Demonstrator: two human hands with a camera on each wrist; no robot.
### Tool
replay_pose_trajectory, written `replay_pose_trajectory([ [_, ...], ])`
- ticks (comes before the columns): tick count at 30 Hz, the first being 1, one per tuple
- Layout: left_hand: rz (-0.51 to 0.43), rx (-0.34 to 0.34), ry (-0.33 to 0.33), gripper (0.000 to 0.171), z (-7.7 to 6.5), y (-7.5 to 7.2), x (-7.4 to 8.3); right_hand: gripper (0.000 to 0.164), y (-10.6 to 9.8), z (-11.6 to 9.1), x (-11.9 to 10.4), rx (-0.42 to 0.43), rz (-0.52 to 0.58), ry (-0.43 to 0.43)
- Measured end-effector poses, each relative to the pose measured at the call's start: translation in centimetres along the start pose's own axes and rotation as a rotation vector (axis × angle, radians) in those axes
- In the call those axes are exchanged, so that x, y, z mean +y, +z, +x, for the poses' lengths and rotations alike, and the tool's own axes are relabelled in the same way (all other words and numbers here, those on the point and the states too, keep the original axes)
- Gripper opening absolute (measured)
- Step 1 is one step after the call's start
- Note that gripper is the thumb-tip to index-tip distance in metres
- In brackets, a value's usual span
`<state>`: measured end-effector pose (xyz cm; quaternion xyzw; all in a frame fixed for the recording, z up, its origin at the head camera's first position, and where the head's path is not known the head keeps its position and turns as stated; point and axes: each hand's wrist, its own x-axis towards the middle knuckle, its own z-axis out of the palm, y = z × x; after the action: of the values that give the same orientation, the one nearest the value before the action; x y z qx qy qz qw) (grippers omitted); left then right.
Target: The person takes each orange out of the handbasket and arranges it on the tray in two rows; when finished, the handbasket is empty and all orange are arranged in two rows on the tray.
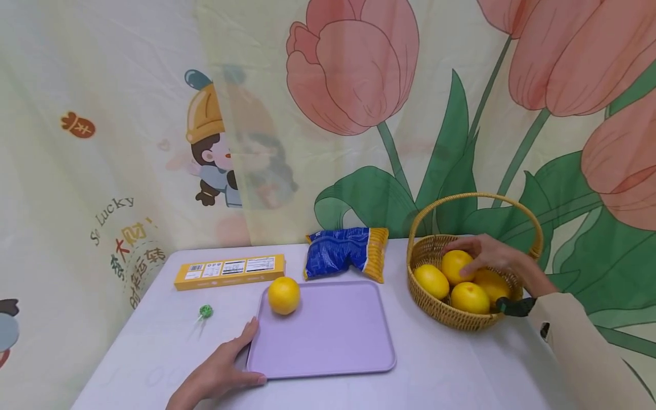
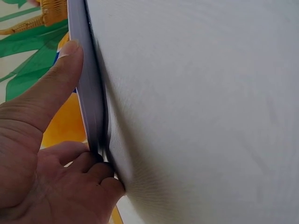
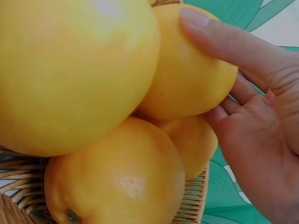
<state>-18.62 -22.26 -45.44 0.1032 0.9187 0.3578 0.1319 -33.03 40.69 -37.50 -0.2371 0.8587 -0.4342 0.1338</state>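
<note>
lilac, perhaps plastic, the tray (image 1: 333, 336) lies at lower centre, the left hand (image 1: 220, 367) holding its lower left corner between thumb and fingers. an orange (image 1: 284, 295) rests near its upper left corner. over at the right, the right hand (image 1: 484, 254) grips another orange (image 1: 455, 267) in the wicker basket (image 1: 434, 310), among three more fruits (image 1: 431, 281). i'd guess it's firm, fairly weighty, smooth enough to roll, best cupped round its widest part. the left wrist view shows folded fingers at the tray's edge, hidden from the head view; the right wrist view shows a stem end (image 3: 71, 216) on one fruit. behind, a blue bag (image 1: 335, 253), then tulip cloth (image 1: 353, 68).
</note>
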Motion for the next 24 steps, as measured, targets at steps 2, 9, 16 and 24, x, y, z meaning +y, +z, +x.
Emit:
replay_pose_trajectory([
  [2, -0.003, -0.002, -0.005, 0.125, 0.0, 0.0, 0.1, 0.061, 0.1, -0.2, -0.3, 0.050, -0.019, 0.014],
  [9, -0.007, -0.001, 0.010, 0.124, -0.1, 0.0, 0.0, 0.059, 0.1, -1.1, -2.2, 0.159, -0.071, -0.008],
  [16, -0.014, -0.008, 0.034, 0.123, 0.0, 0.0, 0.0, 0.056, 0.7, -1.2, -5.6, 0.140, -0.039, -0.129],
  [24, -0.011, -0.010, 0.020, 0.124, 0.1, -0.1, 0.0, 0.056, 4.0, 0.4, -10.7, 0.058, -0.001, -0.298],
])
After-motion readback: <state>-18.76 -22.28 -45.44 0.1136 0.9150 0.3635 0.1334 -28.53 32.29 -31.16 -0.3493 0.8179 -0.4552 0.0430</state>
